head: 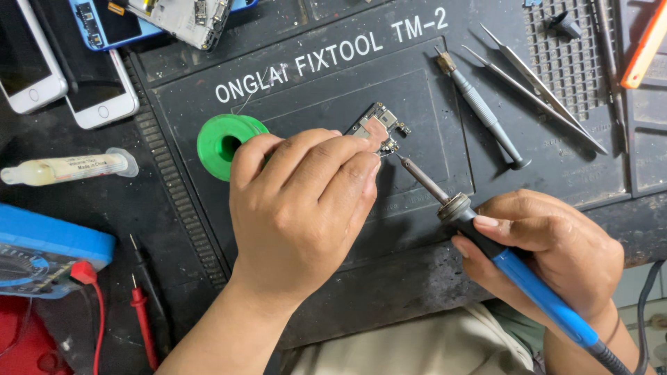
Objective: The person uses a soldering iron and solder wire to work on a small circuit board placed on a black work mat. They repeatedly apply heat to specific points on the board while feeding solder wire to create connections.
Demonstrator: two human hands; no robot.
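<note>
Soldering under way on a small circuit board (377,127) at the centre of the dark work mat (556,173), not finished.

Left hand (306,208) closed, pinching the board's edge; right hand (549,253) wrapped around a blue-handled soldering iron (486,243), tip touching the board's corner. Board bare, silver shields, tiny components.

My one head-worn camera looks steeply down, close over the dark repair mat (417,90) on my worktop, its far edge uppermost.

Small circuit board (379,127) touches, seemingly, blue-handled soldering iron (486,243).
</note>
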